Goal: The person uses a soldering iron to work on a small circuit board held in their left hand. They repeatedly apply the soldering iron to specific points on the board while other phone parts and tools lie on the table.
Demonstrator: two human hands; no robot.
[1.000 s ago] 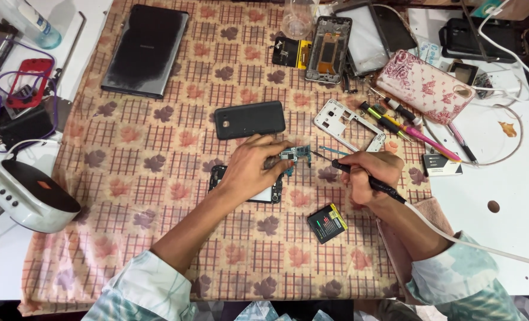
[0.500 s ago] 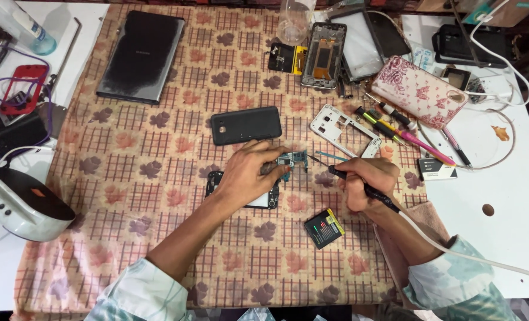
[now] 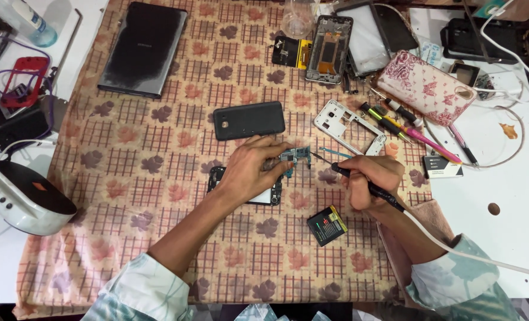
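We start with the packs: a small black battery point(image 3: 327, 225) with a yellow edge and bright marks lies at 5 o'clock from the hands, and a white-and-black flat box point(image 3: 442, 167) sits at 3 o'clock, by the cloth's point(image 3: 128, 178) right edge. At 1 o'clock rests a pink flowered case point(image 3: 426, 87); at 11 o'clock, a dark tablet point(image 3: 143, 49).

Now the work itself. Our left hand point(image 3: 249, 169) pinches a small blue-green board point(image 3: 295, 157) by its left end, over an opened phone point(image 3: 245, 183) near the middle of the cloth. The board's long axis runs 9 to 3, its free end toward 3 o'clock. Our right hand point(image 3: 368, 178) is closed round a black iron point(image 3: 365, 185), its thin tip aimed toward 10 o'clock at the board's right end; whether they touch, we cannot tell. The white cord trails off to 4 o'clock. The hands sit apart, the board between them.

A black cover point(image 3: 249, 120) lies at 12 o'clock, a white frame point(image 3: 349, 127) at 1 o'clock.

Against half a second ago, both hands keep the same grips and places; only our view has drifted slightly.
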